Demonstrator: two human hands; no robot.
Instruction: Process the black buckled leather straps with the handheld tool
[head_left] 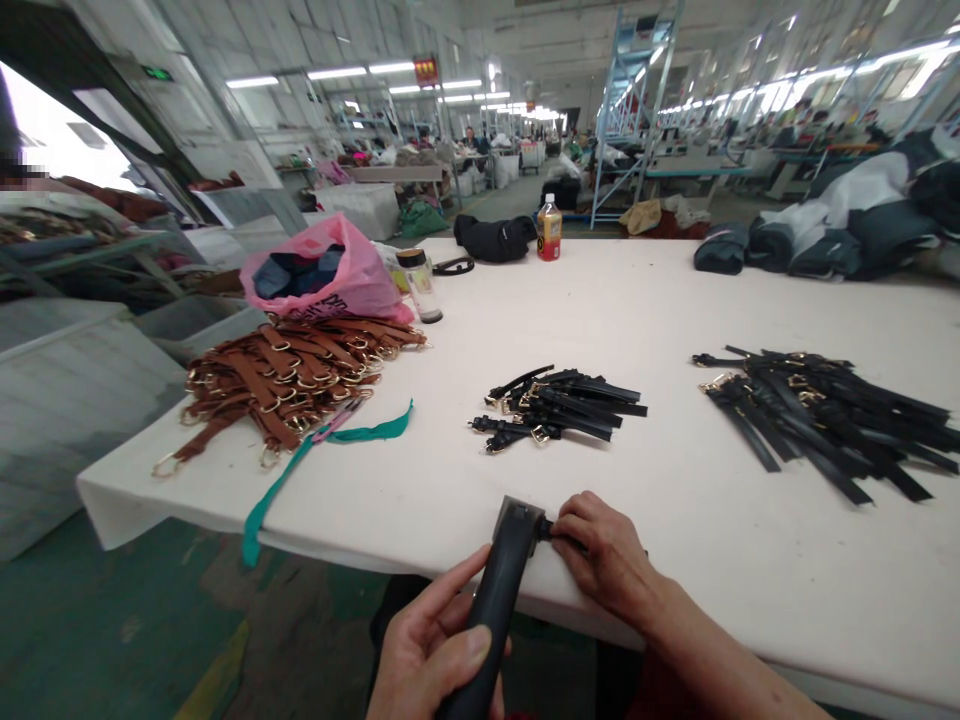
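My left hand [439,640] is wrapped round a long black handheld tool [501,585], shaped somewhat like a stapler, with my thumb along its side. The tool tilts up over the table's front edge, and its squarish grey-edged head is at the far end. In my right hand [607,560], closed in a pinch, is a short black strap [547,529] whose tip meets the side of the tool's head. My fingers hide most of this strap. Beyond my hands lies a small pile of black straps [562,405] with gold buckles.
A larger black strap pile [832,410] lies at right. On the left are brown straps [292,375] with gold rings, a teal ribbon [281,490], a pink bag [337,270] and a jar [421,288]. Farther back stand a bottle [549,230] and dark rolled bundles [825,245].
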